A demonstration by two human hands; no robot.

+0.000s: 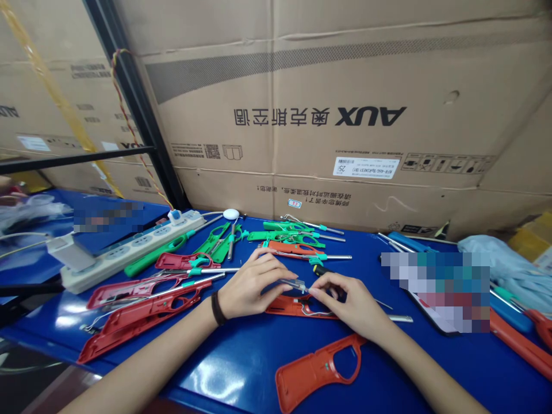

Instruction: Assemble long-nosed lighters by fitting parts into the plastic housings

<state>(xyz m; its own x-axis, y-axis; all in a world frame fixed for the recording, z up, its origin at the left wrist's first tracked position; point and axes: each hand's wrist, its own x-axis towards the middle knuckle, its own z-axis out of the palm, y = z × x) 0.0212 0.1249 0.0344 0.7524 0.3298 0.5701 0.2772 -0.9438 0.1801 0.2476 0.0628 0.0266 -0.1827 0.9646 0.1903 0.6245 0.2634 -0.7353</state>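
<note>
My left hand (pixel 261 282) is closed in a pinch on a small clear plastic part (pixel 294 283) with a whitish end. The thumb and forefinger of my right hand (pixel 345 299) are pressed together at that end. A screwdriver (pixel 319 269) with a black and yellow handle lies across my right palm, its thin shaft coming out on the far side. Beneath both hands is an orange lighter half-shell (pixel 280 305) with white wires and a metal tube (pixel 401 318). Nearer to me lies a loose orange half-shell (pixel 319 368) with a finger loop.
Opened red lighters (pixel 146 316) lie left, green ones (pixel 284 236) and another orange one behind. A white power strip (pixel 129 247) runs along the left. At right are a blurred phone-like object (pixel 431 299) and a light-blue cloth (pixel 500 261). A large carton (pixel 276 69) stands behind.
</note>
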